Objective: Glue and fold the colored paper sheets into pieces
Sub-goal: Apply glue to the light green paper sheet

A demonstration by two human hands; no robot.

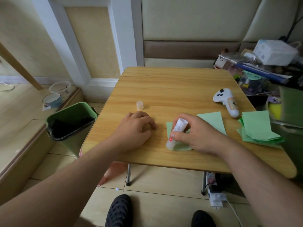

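The right hand (pixel 195 133) grips a white glue stick (pixel 176 132) tip-down on a light-green paper sheet (pixel 183 145), while the left hand (pixel 136 128) rests loosely curled, holding nothing, on the wooden table (pixel 172 89).

Soft, even indoor light with faint shadows; wide-angle bending at the edges, slight blur at the right border.

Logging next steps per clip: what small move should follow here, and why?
Probably rub the white glue stick along the light green paper sheet: the right hand grips it, tip down on the sheet, and its translucent cap is already off.
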